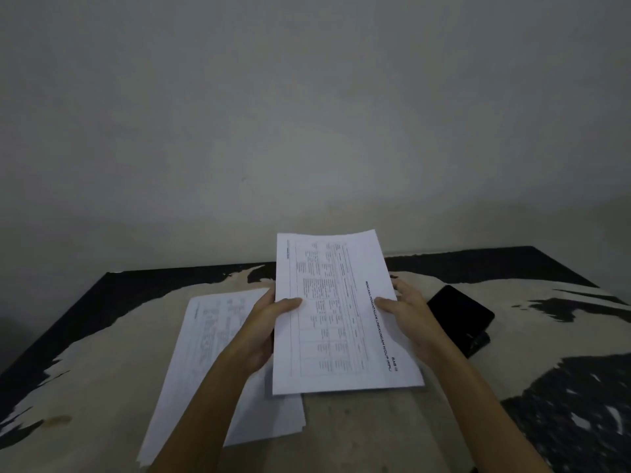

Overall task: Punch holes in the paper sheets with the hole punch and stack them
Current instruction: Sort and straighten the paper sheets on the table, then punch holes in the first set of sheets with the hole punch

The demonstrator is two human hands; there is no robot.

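Above the table (102, 387), both hands' grip — left hand (263, 322), right hand (406, 312) — holding printed sheet (334, 319), "BAB III" readable

Worn black-and-tan table (341, 435), pale bare wall (307, 114)

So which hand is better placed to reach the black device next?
Right hand: it grips the printed white sheet's edge beside the flat black device; the left hand is across the sheet.

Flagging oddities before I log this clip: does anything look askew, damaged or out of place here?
The table surface is badly worn, its dark finish peeled to pale patches. The paper stack under the left arm lies fanned and skewed. Both hands hold a printed sheet. No hole punch is identifiable.
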